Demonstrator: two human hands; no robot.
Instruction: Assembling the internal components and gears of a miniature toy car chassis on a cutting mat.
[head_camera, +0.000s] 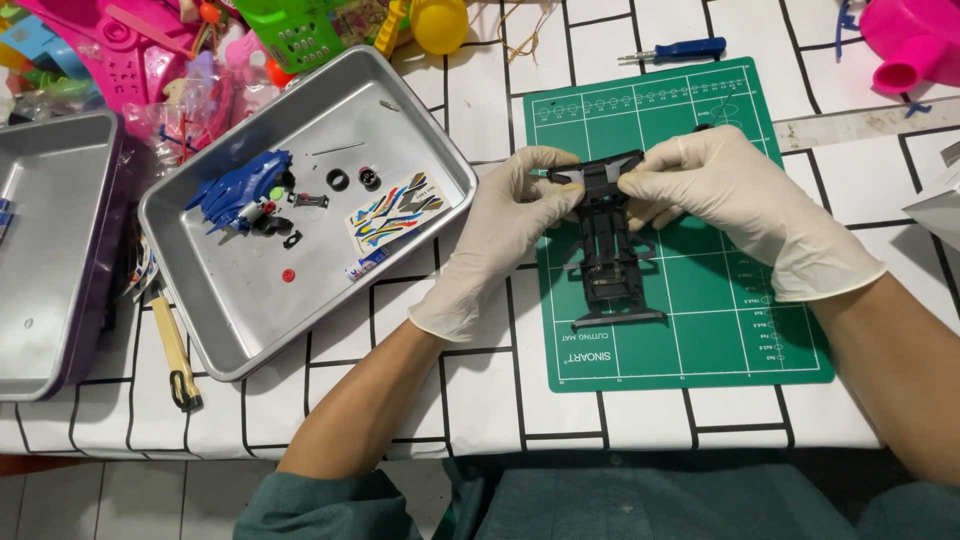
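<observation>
The light is bright, even and white, falling from above. Shadows are short and soft: a faint one lies under the right hand (735, 205) on the green cutting mat (700, 340), and a thin dark band runs along the near edge of the steel tray (250, 330). The tray floor shows a dull, hazy sheen rather than hard glare, and the second tray (50, 250) at the table's left edge reflects a pale grey wash. The white gloves are nearly blown out on the knuckles. Focus is sharp across the table (480, 400); the black chassis (610, 240) loses detail in its own darkness. Grid lines bow slightly toward the far corners.
</observation>
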